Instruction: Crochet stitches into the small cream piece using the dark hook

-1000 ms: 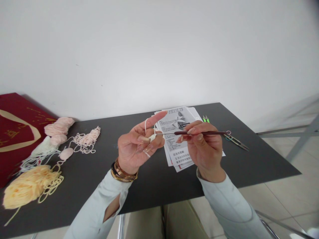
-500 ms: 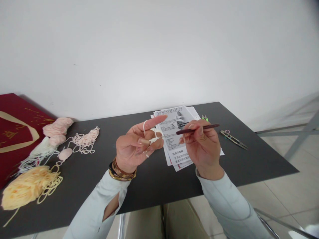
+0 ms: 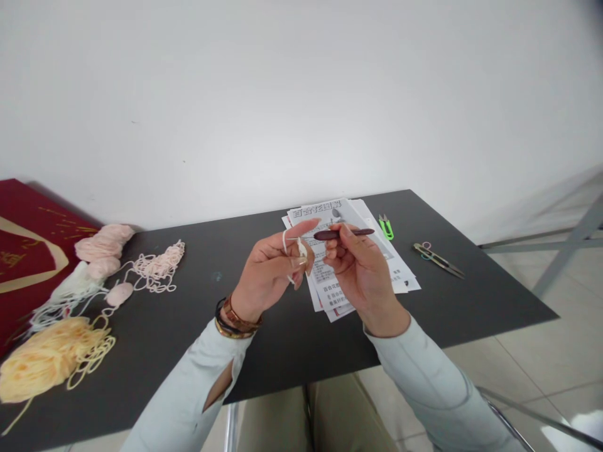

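Note:
My left hand (image 3: 266, 273) pinches a small piece of white yarn (image 3: 302, 248) between thumb and fingers, its index finger stretched out to the right with a strand looped round it. In my right hand (image 3: 365, 276) is a crochet hook with a dark brown handle (image 3: 327, 235), held like a pen. Its thin metal shaft points left and meets the white yarn by my left fingers. Both hands are close together above printed sheets (image 3: 355, 210); the hook's very tip is too small to make out.
On the dark table (image 3: 188, 351), pink yarn (image 3: 106, 248), a loose pink tangle (image 3: 160, 267), white yarn (image 3: 70, 292) and yellow yarn (image 3: 44, 361) lie left, by a red bag (image 3: 28, 251). Green snips (image 3: 385, 227) and metal thread scissors (image 3: 439, 260) lie right.
My right hand has moved left, bringing the hook closer to my left hand. My left hand has turned and shifted slightly right. The green snips are now uncovered.

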Demonstrator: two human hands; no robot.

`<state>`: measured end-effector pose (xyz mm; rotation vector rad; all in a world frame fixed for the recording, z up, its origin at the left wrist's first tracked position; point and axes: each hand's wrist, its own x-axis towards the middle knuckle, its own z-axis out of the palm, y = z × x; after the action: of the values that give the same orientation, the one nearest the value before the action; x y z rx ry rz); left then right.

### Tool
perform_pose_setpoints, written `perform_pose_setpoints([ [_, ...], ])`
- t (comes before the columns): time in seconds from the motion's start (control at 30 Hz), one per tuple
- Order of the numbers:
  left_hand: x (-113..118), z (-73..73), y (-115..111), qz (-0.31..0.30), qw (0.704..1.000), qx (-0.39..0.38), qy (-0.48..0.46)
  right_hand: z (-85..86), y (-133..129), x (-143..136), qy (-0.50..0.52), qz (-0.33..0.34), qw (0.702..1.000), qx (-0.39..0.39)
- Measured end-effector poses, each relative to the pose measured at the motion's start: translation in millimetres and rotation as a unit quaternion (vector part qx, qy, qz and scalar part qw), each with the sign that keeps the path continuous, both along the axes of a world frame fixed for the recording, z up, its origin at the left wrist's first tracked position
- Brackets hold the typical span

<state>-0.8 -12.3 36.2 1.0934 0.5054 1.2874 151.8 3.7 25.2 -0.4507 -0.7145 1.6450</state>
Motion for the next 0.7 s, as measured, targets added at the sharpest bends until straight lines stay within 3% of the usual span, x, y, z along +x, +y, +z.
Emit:
perform_pose_setpoints([
  [0.17,-3,2.0,1,-0.04,0.999,-0.024,-0.027,-1.1,0,-3,-0.011,-0.024,0.999,0.02],
  [0.4,-11,5.0,3,-0.046,0.998,-0.039,-0.008,-3.4,1,-4,0.012,0.024,1.0,-0.008],
  [0.6,-21,10.0,3,0.007,0.998,-0.017,0.063,-6.3,4,-4,0.062,0.101,0.992,-0.045],
  [0.7,-22,13.5,1,0.023,0.998,-0.015,0.065,-7.9,4,-5,0.049,0.102,0.993,-0.046],
])
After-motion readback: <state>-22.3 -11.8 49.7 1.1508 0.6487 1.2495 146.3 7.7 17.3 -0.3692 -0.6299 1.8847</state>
